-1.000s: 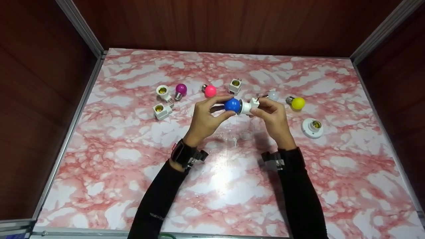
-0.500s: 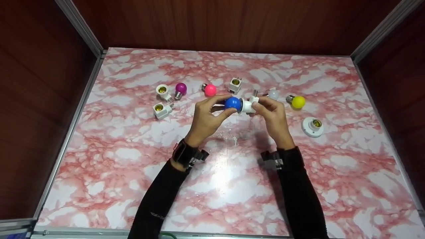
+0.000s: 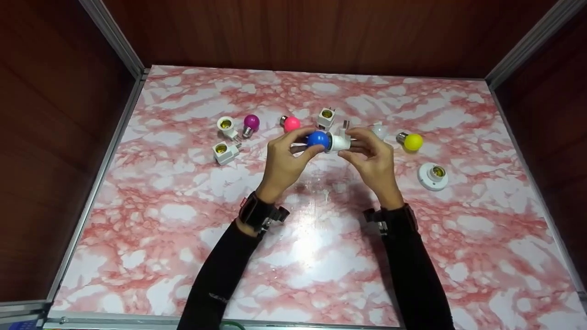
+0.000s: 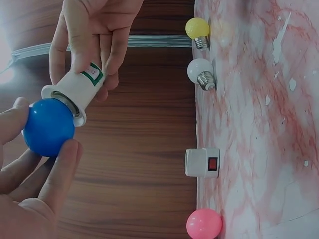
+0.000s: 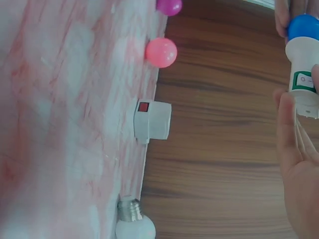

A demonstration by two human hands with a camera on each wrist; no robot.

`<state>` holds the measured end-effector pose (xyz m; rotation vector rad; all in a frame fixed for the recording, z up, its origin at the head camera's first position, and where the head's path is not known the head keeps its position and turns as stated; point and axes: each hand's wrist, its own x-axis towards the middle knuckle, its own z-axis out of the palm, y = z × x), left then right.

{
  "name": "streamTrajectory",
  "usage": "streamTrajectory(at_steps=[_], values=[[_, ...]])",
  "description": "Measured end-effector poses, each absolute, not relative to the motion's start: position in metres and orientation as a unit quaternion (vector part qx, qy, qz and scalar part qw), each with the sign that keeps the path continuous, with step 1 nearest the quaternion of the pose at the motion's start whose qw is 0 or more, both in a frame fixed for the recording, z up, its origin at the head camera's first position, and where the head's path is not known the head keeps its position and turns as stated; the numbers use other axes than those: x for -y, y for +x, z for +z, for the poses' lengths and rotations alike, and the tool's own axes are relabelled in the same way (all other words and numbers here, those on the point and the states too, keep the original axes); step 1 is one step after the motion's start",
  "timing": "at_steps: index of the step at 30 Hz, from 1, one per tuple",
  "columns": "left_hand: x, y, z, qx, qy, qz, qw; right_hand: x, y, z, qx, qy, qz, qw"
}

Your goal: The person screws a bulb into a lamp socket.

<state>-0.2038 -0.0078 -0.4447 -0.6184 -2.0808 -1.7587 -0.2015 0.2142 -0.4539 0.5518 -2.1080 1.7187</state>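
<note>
In the head view my left hand (image 3: 284,160) holds a blue light bulb (image 3: 318,140) between thumb and fingers. The bulb's base sits in the mouth of a white plug-in lamp socket (image 3: 340,143), lying sideways above the table. My right hand (image 3: 377,158) grips this socket at its plug end, and its metal prongs (image 3: 346,123) point away from me. A dark gap and some metal show between bulb (image 4: 49,127) and socket rim in the left wrist view. A green-framed switch (image 5: 304,80) on the socket faces the right wrist camera.
Behind the hands lie a purple bulb (image 3: 251,122), a pink bulb (image 3: 292,123), a white bulb (image 4: 200,72) and a yellow bulb (image 3: 413,142). Two white sockets stand left, one (image 3: 225,153) nearer; another socket (image 3: 326,118) is behind. A round-based socket (image 3: 433,177) sits right. Wooden walls enclose the table.
The socket has turned, its prongs swinging from pointing up-right to pointing away. My right thumb has slid off its upper side to below it. Bulb and socket have shifted slightly left.
</note>
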Motion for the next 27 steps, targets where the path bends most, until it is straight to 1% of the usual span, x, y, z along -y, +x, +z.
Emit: streamTrajectory(at_steps=[5, 9, 19, 27], values=[[0.0075, -0.2035, -0.4439, 0.735, -0.226, -0.617, 0.166, -0.2143, -0.2031, -0.4547, 0.783, 0.226, 0.533, 0.227], [0.0069, -0.2025, -0.4446, 0.727, -0.24, -0.624, 0.155, -0.2157, -0.203, -0.4544, 0.81, 0.229, 0.483, 0.242], [0.0044, -0.201, -0.444, 0.722, -0.252, -0.63, 0.137, -0.2131, -0.2015, -0.4555, 0.816, 0.195, 0.495, 0.226], [0.0033, -0.2008, -0.4453, 0.716, -0.25, -0.639, 0.129, -0.2131, -0.2021, -0.457, 0.803, 0.165, 0.541, 0.188]])
